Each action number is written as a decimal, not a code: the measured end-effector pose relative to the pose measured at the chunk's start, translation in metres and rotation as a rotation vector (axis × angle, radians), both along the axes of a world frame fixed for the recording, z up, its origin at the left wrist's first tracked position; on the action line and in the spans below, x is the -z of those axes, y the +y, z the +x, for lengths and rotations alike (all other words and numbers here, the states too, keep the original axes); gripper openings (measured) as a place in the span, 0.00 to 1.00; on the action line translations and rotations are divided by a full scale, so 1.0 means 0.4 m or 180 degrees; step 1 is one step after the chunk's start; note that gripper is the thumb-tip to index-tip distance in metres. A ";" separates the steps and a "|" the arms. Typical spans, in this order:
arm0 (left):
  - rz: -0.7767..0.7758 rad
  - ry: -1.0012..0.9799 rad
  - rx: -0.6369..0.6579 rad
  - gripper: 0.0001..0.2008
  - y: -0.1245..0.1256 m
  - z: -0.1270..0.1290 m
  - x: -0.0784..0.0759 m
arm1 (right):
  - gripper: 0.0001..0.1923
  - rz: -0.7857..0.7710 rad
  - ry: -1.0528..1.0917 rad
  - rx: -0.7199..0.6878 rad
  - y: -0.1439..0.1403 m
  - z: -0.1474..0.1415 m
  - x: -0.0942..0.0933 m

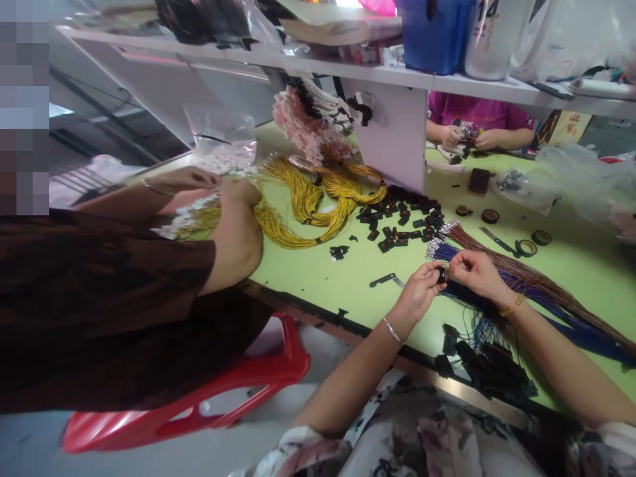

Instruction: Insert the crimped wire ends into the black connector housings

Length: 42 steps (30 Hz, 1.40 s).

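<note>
Looking across the green tabletop (328, 278), the step in hand seems to be fitting a wire end into a small black plug (441, 273). The brown and blue wire bundle (521, 281) lies just right of both hands, the pile of black plugs (402, 222) a bit further back. The left hand (422, 288) pinches the plug, and the right hand (472, 270) is closed up against it, fingertips together. Next move probably needs lining up a thin tip very carefully. Whether the right hand actually holds a wire is too small to tell.
</note>
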<state>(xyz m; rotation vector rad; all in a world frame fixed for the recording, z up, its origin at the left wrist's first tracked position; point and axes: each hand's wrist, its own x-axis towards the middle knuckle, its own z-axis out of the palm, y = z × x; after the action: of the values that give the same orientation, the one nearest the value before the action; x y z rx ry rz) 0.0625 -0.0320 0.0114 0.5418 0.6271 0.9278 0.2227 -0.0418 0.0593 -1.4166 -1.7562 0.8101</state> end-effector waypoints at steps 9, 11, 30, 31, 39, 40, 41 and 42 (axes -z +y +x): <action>-0.0034 -0.0183 0.0111 0.09 0.004 -0.002 0.004 | 0.06 0.0465 -0.0440 0.0200 -0.047 -0.013 0.045; -0.0041 -0.0170 0.0101 0.09 0.004 -0.002 0.004 | 0.05 0.0561 -0.0532 0.0217 -0.049 -0.014 0.045; -0.0051 0.0262 -0.0067 0.13 -0.004 0.001 0.016 | 0.06 0.1400 -0.1361 -0.0197 -0.047 -0.025 0.056; -0.0058 0.0283 -0.0077 0.13 -0.006 0.002 0.016 | 0.06 0.1464 -0.1441 -0.0244 -0.046 -0.025 0.062; -0.0045 0.0364 -0.0180 0.12 -0.005 0.004 0.010 | 0.05 0.1051 -0.1321 -0.0273 -0.041 -0.024 0.054; -0.0048 0.0378 -0.0177 0.12 -0.005 0.004 0.010 | 0.05 0.0937 -0.1248 -0.0263 -0.042 -0.025 0.052; -0.0052 0.0392 -0.0180 0.12 -0.005 0.004 0.010 | 0.05 0.0861 -0.1198 -0.0242 -0.044 -0.026 0.051; -0.0053 0.0409 -0.0191 0.12 -0.005 0.005 0.010 | 0.05 0.0818 -0.1170 -0.0209 -0.046 -0.029 0.053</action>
<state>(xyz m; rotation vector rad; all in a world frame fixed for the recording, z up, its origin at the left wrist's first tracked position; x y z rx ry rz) 0.0644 -0.0341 0.0075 0.5735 0.7700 0.9483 0.2110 -0.0603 0.0382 -1.4014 -2.1058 0.3503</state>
